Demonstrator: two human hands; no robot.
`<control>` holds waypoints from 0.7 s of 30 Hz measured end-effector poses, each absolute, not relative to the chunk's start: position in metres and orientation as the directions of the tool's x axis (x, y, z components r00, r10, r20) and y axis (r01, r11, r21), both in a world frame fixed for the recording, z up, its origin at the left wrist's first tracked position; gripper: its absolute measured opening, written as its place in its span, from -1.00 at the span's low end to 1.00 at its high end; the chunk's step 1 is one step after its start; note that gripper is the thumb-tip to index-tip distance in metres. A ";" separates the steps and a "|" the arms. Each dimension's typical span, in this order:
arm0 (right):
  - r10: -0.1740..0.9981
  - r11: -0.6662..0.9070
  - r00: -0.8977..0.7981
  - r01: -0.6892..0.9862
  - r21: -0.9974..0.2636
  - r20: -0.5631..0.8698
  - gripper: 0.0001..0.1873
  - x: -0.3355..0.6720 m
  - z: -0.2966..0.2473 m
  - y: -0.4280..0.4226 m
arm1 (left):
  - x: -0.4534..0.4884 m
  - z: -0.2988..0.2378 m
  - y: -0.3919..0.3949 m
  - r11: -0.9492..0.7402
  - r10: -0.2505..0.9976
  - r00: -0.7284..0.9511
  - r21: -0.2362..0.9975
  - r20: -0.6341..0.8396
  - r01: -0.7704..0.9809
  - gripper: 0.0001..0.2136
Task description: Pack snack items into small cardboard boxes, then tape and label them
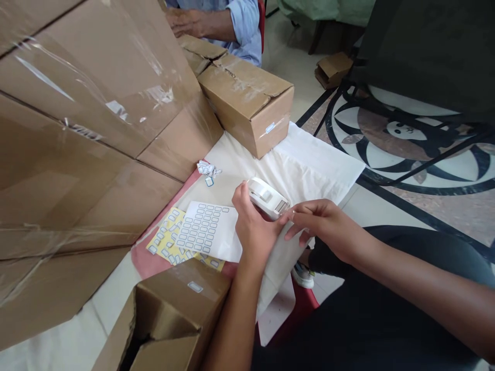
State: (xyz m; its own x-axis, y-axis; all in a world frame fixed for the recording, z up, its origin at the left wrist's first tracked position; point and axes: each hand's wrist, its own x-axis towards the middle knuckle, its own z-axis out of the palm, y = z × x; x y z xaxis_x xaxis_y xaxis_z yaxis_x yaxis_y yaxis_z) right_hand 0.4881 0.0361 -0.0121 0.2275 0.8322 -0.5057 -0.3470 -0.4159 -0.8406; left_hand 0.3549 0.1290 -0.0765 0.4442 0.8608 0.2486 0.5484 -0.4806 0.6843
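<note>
My left hand (257, 226) is wrapped round a white, rounded plastic device (265, 195) with a small slotted window at its near end. The thumb lies along the device's lower side. My right hand (323, 221) is beside that end, with thumb and forefinger pinched together. Something small and pale may be between those fingertips, but it is too small to name. Left of my hands lies a white sheet of blue-bordered labels (204, 226), partly over a yellow sheet with scattered labels (168, 234). Behind them is a little heap of crumpled labels (208, 169).
Stacked, taped cartons (104, 103) rise on the left. A closed carton (247, 93) stands at the back on a white cloth (317, 159), and an opened carton (185, 299) is at front left. Across from me, a person in a blue shirt (247, 26) sits.
</note>
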 end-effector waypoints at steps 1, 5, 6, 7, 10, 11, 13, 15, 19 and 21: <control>0.832 -0.414 0.223 -0.361 -0.835 -0.509 -0.41 0.488 -0.012 0.037 | 0.355 -0.077 0.129 -0.478 0.862 0.443 0.684 0.246 0.551 0.08; 0.816 -0.426 0.228 -0.382 -0.820 -0.531 -0.44 0.487 -0.016 0.038 | 0.355 -0.075 0.129 -0.464 0.868 0.443 0.686 0.224 0.561 0.08; 0.811 -0.433 0.229 -0.382 -0.816 -0.538 -0.45 0.487 -0.018 0.038 | 0.355 -0.075 0.129 -0.461 0.869 0.443 0.688 0.222 0.560 0.09; 0.806 -0.441 0.229 -0.382 -0.812 -0.546 -0.46 0.488 -0.019 0.038 | 0.355 -0.074 0.128 -0.460 0.869 0.441 0.690 0.222 0.559 0.10; 0.795 -0.466 0.228 -0.362 -0.807 -0.562 -0.50 0.489 -0.022 0.039 | 0.356 -0.074 0.128 -0.461 0.870 0.437 0.687 0.226 0.562 0.10; 0.793 -0.473 0.230 -0.349 -0.809 -0.564 -0.52 0.490 -0.023 0.040 | 0.356 -0.075 0.128 -0.466 0.869 0.438 0.681 0.231 0.565 0.09; 0.792 -0.478 0.238 -0.330 -0.814 -0.562 -0.54 0.491 -0.025 0.041 | 0.356 -0.076 0.128 -0.484 0.862 0.443 0.665 0.248 0.569 0.09; 0.796 -0.475 0.238 -0.326 -0.818 -0.557 -0.53 0.491 -0.027 0.042 | 0.356 -0.076 0.128 -0.499 0.855 0.448 0.651 0.262 0.572 0.07; 0.798 -0.475 0.228 -0.331 -0.815 -0.558 -0.50 0.492 -0.028 0.045 | 0.356 -0.076 0.128 -0.520 0.843 0.456 0.646 0.285 0.558 0.05; 0.793 -0.484 0.225 -0.332 -0.810 -0.566 -0.50 0.493 -0.027 0.046 | 0.356 -0.076 0.128 -0.530 0.837 0.459 0.646 0.297 0.549 0.06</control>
State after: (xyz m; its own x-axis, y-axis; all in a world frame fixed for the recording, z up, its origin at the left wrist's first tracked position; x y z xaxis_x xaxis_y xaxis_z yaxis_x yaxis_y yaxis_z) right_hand 0.4926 0.0457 -0.0274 0.2254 0.7928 -0.5663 -0.3324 -0.4838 -0.8096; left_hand 0.3561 0.1285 -0.0765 0.4592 0.8374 0.2966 0.5489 -0.5300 0.6464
